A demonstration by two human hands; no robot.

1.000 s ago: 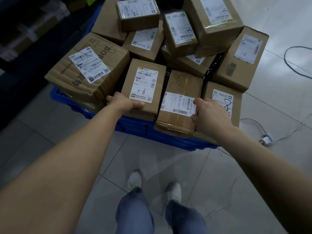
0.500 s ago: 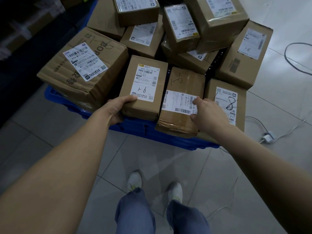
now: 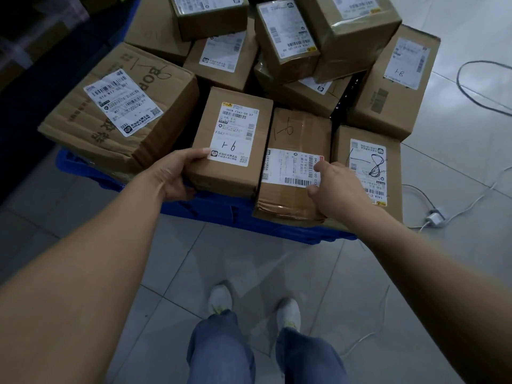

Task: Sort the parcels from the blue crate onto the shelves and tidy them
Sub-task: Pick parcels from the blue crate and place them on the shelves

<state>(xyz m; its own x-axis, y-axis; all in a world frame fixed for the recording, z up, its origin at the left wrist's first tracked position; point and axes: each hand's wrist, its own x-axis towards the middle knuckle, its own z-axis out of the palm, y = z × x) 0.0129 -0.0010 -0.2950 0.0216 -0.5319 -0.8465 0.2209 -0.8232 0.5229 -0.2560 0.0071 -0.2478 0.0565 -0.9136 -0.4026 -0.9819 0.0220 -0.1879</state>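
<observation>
Two cartons at the blue crate's (image 3: 210,210) near edge are gripped, seemingly for lifting: left hand (image 3: 173,176) on the smooth carton (image 3: 203,128), right hand (image 3: 338,187) on the taped carton (image 3: 302,128).

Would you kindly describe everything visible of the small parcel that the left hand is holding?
The small parcel is a closed, plain brown cardboard box lying flat at the front of the heap, its near end at the rim of the blue crate. A white shipping label with barcodes, print and black handwriting covers much of its top. The left hand grips its near left corner, thumb on top. A taped parcel lies beside it on the right.
</observation>
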